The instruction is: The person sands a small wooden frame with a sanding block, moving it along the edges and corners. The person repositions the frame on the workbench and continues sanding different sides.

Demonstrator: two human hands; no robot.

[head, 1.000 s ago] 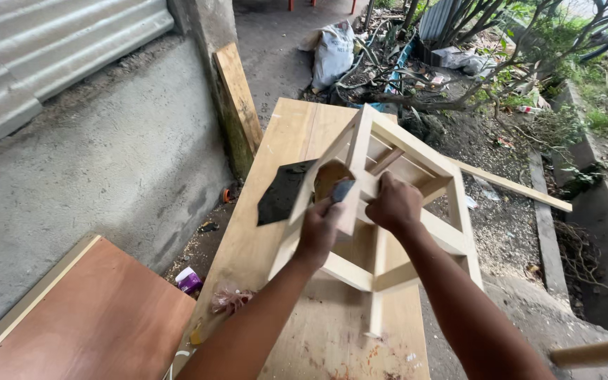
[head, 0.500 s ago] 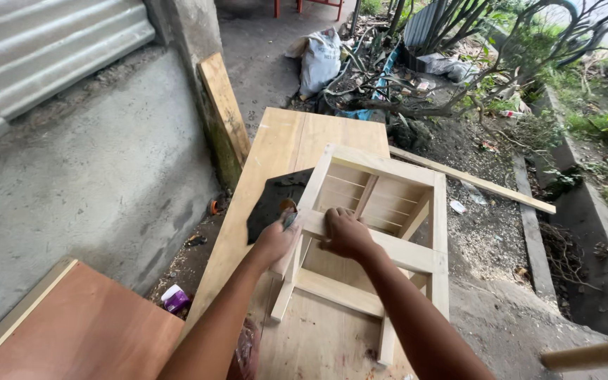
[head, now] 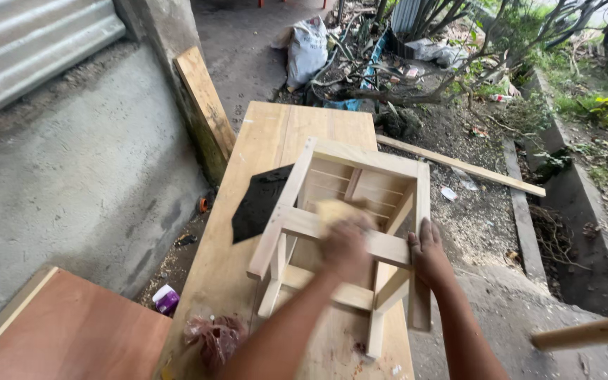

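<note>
A bare-wood stool frame (head: 350, 225) lies on its side on a plank workbench (head: 262, 148), where the person's left hand (head: 346, 246) presses a tan sanding pad (head: 336, 209) onto a cross rail, apparently mid-sanding. The right hand (head: 427, 250) clasps a leg (head: 420, 246) to steady it. Continuing calls for firm bracing. The left hand is motion-blurred; a black sheet (head: 262, 200) sits half behind the frame.

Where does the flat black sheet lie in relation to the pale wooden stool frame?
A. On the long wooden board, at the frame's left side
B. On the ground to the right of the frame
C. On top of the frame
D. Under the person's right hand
A: the flat black sheet lies on the long wooden board, left of the pale wooden stool frame.
</note>
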